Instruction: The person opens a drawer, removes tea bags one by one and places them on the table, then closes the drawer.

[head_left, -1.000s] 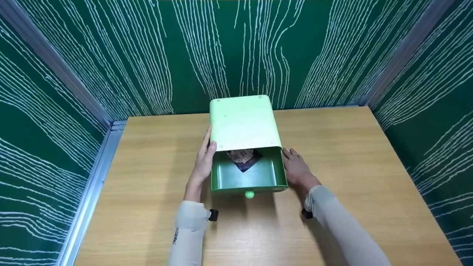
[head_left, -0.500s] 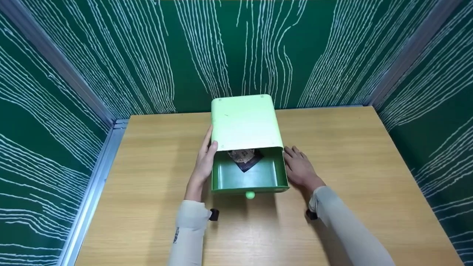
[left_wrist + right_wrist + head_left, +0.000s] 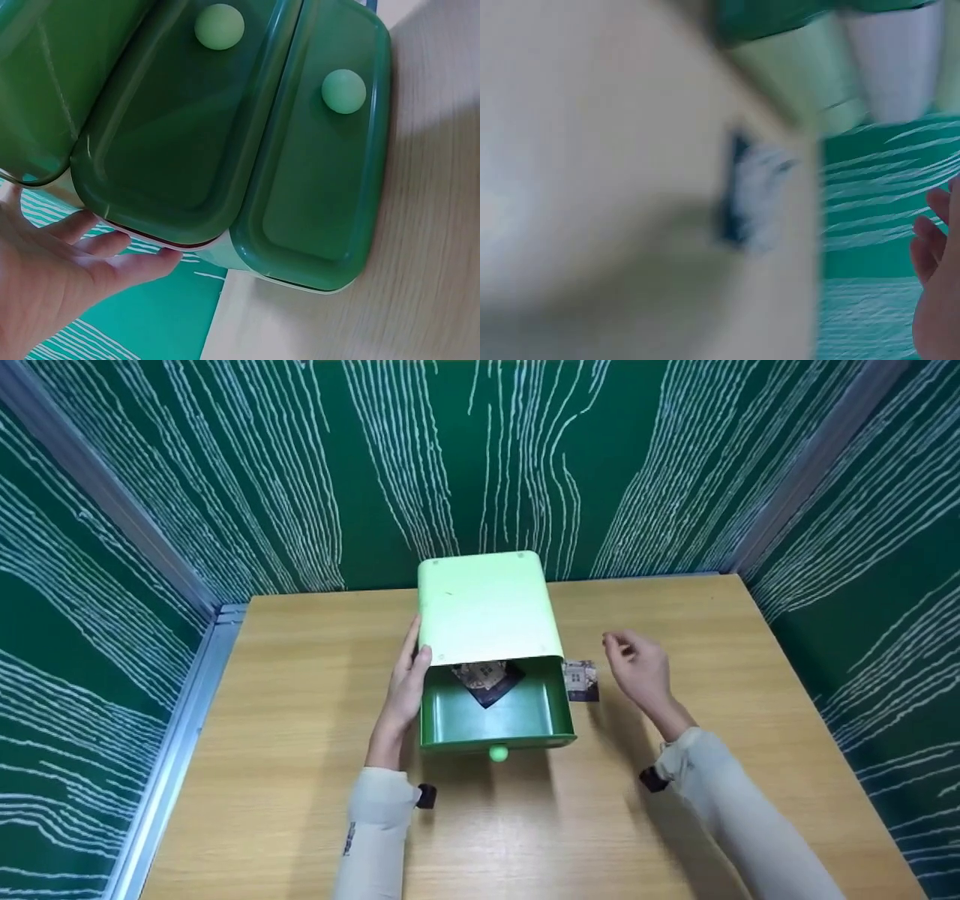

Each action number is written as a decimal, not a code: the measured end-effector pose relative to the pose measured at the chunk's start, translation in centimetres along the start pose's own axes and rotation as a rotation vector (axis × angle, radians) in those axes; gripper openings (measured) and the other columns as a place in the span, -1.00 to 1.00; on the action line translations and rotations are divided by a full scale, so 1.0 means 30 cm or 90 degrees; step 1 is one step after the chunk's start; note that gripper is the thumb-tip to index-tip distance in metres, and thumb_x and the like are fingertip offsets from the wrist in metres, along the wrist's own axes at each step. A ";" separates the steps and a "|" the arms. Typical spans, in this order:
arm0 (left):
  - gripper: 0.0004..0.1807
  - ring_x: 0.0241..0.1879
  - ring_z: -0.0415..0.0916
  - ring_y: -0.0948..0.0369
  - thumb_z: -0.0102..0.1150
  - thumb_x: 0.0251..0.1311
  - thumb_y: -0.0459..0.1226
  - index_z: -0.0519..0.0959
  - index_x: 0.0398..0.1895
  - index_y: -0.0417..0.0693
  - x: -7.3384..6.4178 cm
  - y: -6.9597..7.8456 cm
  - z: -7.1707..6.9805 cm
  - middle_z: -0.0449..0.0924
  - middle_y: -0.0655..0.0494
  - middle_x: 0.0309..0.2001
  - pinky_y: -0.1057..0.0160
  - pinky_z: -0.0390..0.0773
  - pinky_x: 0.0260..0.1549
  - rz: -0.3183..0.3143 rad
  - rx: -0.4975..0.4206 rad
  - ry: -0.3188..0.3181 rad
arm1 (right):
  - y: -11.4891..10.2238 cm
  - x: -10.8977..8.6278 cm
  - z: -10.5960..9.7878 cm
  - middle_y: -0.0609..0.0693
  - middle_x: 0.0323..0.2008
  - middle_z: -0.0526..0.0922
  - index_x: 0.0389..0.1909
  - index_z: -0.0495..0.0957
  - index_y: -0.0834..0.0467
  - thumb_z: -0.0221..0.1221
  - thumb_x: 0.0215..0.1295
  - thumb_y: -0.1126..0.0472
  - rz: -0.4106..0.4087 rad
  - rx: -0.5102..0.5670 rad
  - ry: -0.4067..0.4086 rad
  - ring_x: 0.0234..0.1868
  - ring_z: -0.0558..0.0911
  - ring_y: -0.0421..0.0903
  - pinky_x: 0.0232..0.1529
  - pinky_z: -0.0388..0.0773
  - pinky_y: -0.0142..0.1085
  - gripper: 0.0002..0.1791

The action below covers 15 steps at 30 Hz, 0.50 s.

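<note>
A light green drawer cabinet stands on the table, its dark green top drawer pulled out. Inside that drawer lies a dark, printed flat square, partly hidden under the cabinet's top. My left hand rests along the cabinet's left side; the left wrist view shows its fingertips against the side. To the right of the cabinet, a similar printed square lies on the table, partly hidden by the drawer. Above and right of it, my right hand is raised, fingers loosely curled, with nothing seen in it.
Lower drawers with round knobs are pushed in. The wooden table ends at a green wall with white wavy lines behind, and similar panels stand at both sides. The right wrist view is blurred.
My right hand has left the cabinet's right side, rising and moving right. The printed square on the table has come into view there. My left hand has stayed on the left side.
</note>
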<state>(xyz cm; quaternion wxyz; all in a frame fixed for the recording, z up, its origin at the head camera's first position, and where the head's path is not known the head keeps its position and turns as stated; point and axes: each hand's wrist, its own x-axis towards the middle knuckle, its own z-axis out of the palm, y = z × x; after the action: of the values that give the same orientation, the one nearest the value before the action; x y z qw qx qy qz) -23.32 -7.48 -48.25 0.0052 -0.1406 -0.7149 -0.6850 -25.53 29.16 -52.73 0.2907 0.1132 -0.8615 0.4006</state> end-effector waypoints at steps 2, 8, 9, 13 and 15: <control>-0.37 0.50 -0.27 0.18 -0.26 0.52 -0.15 -0.12 0.57 0.05 -0.002 0.002 -0.002 -0.22 0.10 0.55 -0.13 -0.24 0.37 0.000 0.005 0.006 | -0.096 0.029 -0.024 0.01 -0.48 0.68 -0.40 0.67 0.28 0.23 0.25 0.38 -0.054 0.059 0.075 -0.49 0.57 -0.14 -0.40 0.50 -0.47 -0.92; -0.37 0.50 -0.25 0.13 -0.27 0.52 -0.15 -0.13 0.57 0.02 0.011 0.008 0.005 -0.22 0.04 0.55 -0.17 -0.24 0.36 0.009 0.014 0.007 | -0.427 0.057 -0.052 0.01 -0.52 0.67 -0.49 0.66 0.21 0.20 0.09 0.46 -0.296 0.186 0.001 -0.54 0.60 -0.11 -0.42 0.54 -0.40 -0.88; -0.37 0.50 -0.26 0.14 -0.27 0.52 -0.15 -0.13 0.57 0.02 0.013 0.009 0.006 -0.22 0.04 0.55 -0.17 -0.24 0.36 0.009 0.015 0.004 | -0.470 0.052 -0.049 -0.03 -0.48 0.69 -0.44 0.67 0.18 0.19 0.10 0.44 -0.316 0.196 -0.076 -0.52 0.60 -0.14 -0.43 0.55 -0.36 -0.87; -0.37 0.49 -0.23 0.12 -0.29 0.52 -0.18 -0.13 0.57 0.00 0.009 0.004 0.007 -0.20 0.02 0.55 -0.17 -0.22 0.36 0.017 0.004 -0.002 | -0.584 0.035 -0.007 -0.11 -0.25 0.70 -0.20 0.69 0.14 0.12 0.25 0.36 -0.282 0.197 -0.441 -0.29 0.63 -0.23 -0.27 0.61 -0.26 -0.80; -0.38 0.48 -0.20 0.13 -0.28 0.52 -0.18 -0.12 0.57 0.02 0.004 0.001 0.006 -0.17 0.07 0.55 -0.16 -0.20 0.36 0.017 -0.010 -0.002 | -0.604 0.039 0.031 -0.09 -0.12 0.69 -0.09 0.67 0.16 0.07 0.31 0.36 -0.239 0.160 -0.555 -0.14 0.62 -0.21 -0.12 0.59 -0.21 -0.74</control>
<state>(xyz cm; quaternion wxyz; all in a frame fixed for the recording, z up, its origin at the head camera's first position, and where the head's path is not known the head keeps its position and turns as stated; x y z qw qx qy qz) -23.39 -7.29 -48.20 0.0122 -0.1515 -0.7077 -0.6900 -19.10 16.66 -41.19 -0.0454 0.4578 -0.8127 0.3575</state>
